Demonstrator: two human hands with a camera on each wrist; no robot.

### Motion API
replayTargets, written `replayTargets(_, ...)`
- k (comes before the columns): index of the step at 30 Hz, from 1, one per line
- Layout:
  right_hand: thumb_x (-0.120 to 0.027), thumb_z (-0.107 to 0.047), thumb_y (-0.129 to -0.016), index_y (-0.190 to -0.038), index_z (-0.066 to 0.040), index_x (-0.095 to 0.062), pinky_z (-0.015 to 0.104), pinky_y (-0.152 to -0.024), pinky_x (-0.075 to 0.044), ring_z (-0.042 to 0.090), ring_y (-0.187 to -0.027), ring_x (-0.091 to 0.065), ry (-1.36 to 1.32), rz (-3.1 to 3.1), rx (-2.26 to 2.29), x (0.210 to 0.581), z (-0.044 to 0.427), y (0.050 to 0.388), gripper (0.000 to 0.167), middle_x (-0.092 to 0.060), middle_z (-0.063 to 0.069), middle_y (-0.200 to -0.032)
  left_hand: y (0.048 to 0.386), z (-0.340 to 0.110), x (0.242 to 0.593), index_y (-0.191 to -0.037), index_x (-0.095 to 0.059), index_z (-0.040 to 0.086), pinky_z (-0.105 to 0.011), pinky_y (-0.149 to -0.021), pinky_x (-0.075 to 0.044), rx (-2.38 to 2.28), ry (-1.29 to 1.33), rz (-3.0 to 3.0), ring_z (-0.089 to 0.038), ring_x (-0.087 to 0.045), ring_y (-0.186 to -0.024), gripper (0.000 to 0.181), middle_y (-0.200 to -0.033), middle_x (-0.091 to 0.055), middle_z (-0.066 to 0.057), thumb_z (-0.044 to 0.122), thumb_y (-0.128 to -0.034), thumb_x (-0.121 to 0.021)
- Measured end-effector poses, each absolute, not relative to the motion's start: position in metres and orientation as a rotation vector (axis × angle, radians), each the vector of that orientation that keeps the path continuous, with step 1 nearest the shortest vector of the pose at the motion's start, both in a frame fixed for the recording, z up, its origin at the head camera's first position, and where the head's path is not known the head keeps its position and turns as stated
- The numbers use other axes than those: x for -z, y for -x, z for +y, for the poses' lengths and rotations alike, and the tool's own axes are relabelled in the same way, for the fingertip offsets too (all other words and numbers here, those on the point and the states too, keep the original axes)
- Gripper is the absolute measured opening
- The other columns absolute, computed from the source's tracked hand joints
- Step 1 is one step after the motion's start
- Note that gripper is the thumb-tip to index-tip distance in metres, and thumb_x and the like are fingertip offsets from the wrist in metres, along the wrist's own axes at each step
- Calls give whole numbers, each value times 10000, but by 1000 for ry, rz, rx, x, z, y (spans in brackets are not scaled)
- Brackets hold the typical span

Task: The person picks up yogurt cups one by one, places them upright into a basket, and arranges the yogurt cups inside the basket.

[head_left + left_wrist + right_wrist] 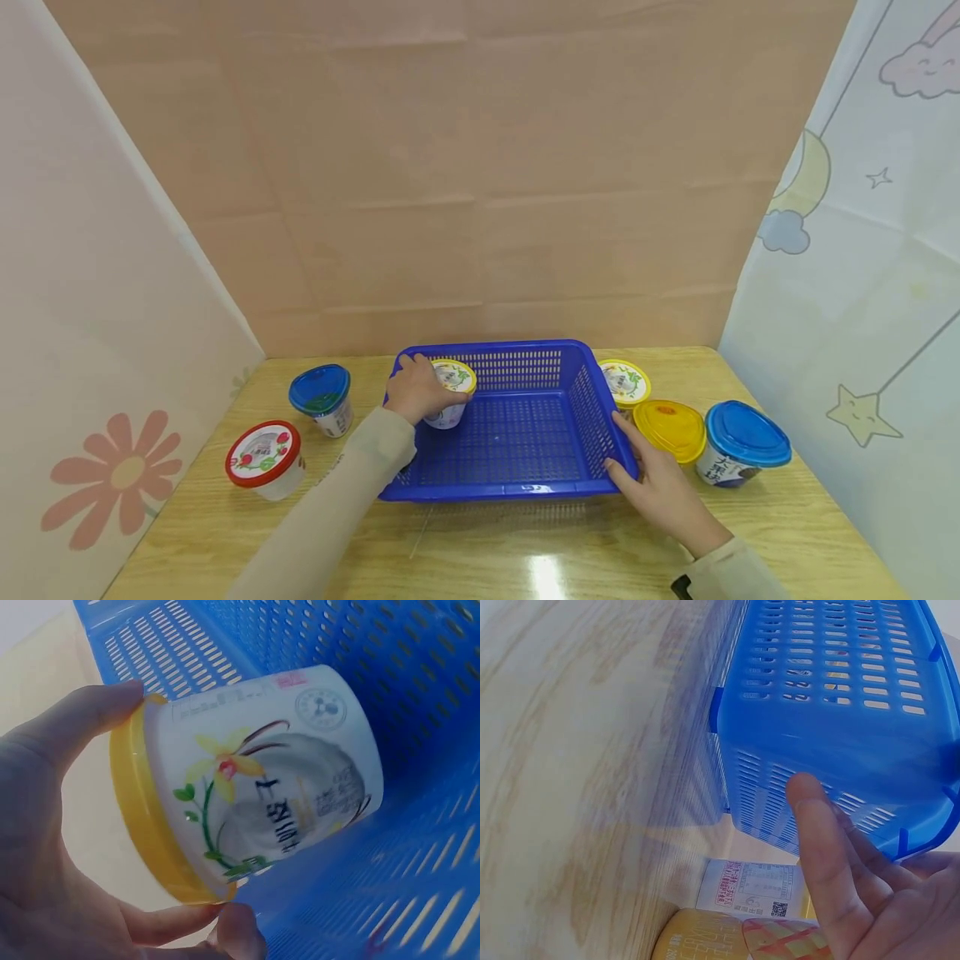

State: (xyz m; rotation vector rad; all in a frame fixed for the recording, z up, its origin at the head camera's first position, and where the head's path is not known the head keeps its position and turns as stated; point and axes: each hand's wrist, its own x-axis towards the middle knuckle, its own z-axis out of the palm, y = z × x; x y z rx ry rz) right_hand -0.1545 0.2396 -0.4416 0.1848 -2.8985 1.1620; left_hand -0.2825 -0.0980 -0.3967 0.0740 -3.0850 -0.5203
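The left hand [417, 390] grips a white cup with a yellow lid [454, 377] inside the left end of a blue perforated basket [525, 490]. In the left wrist view, thumb and fingers of the left hand [82, 825] pinch the yellow rim of the cup [262, 780], whose side shows a flower print. At the basket's right end, the right hand [660, 492] holds the rim near the front corner. The right wrist view shows the right hand [840, 877] with its fingers against the outside of the basket [825, 742].
Left of the basket stand a blue-lidded cup [321, 392] and a red-lidded tub [266, 457]. To its right are another yellow-rimmed cup [626, 383], a tub with a plain yellow lid [671, 430] and a blue-lidded tub [747, 435]. A wall [480, 183] rises behind the wooden table [480, 558].
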Motion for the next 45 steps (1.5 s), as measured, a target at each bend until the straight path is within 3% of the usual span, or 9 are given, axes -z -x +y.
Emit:
replayTargets(18,-602,-286,-987,-1596,-142,-243,555,-934,-523,471,-1232,-568,-187,-2910,-1154,441,240,155,722,-462,303,-1464,282,-106,386,-1060,-674,3,-439,-727,-531,361,-63,-3183,-281,-588,-872,786,-1044,-507,-186,610,-606,-878)
replayTargets(28,-603,-283,-988,-1597,-150,-240,558,-944,-517,465,-1238,-565,-185,-2907,-1162,442,240,154,721,-473,297,-1458,283,-108,384,-1094,-670,-1,-397,-649,-526,343,-87,-3238,-255,-568,-810,760,-1106,-502,-226,594,-661,-859)
replayTargets(45,-594,-300,-993,-1600,-164,-233,563,-938,-517,468,-1241,-561,-169,-2914,-1158,442,240,154,719,-467,298,-1463,282,-108,381,-1120,-661,0,-471,-775,-530,396,-96,-3226,-281,-563,-889,791,-1129,-513,-226,634,-678,-825)
